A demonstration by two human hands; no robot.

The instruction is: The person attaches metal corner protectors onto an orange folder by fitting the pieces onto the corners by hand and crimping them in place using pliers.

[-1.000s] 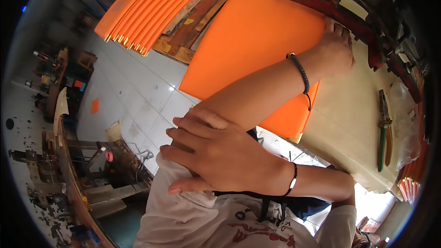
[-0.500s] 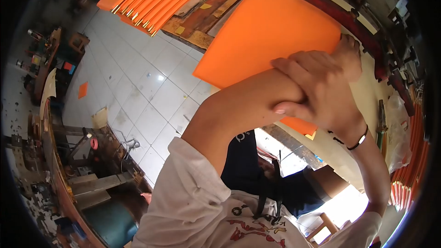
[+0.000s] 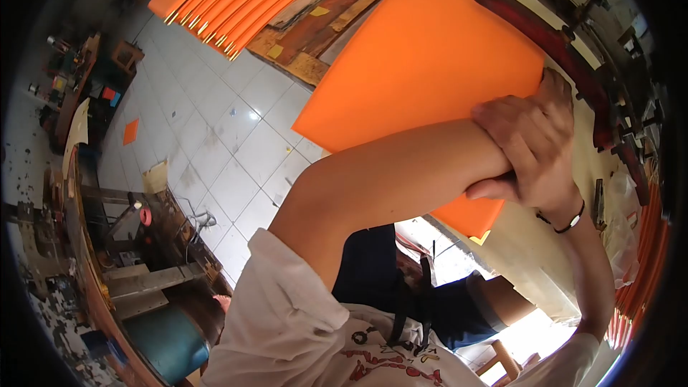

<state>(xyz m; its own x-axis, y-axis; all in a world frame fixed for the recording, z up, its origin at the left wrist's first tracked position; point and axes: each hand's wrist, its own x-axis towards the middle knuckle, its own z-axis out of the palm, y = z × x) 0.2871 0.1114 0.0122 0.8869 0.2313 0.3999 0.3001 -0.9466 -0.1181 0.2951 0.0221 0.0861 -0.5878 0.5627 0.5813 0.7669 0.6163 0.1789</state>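
Note:
A large orange folder (image 3: 423,57) with a metallic gold corner lies on the work table. My left hand (image 3: 558,93) is at the folder's right edge, its fingers curled down; whatever they hold, if anything, is hidden. Across the folder stretches my left forearm. My right hand (image 3: 530,147), with a dark bracelet at its wrist, is wrapped round the left forearm near the wrist, thumb below and fingers on top.
A row of orange folders (image 3: 251,0) with gold corners lies at the upper left. A dark red metal bar (image 3: 530,21) runs along the right of the table, near a clear plastic bag (image 3: 623,215). More orange folders (image 3: 648,244) stand at the far right. Left is a cluttered wooden bench (image 3: 93,272).
Both hands have shifted a little to the right and down in view. My right hand is still clasped round the left forearm, and the folder appears slightly larger and shifted.

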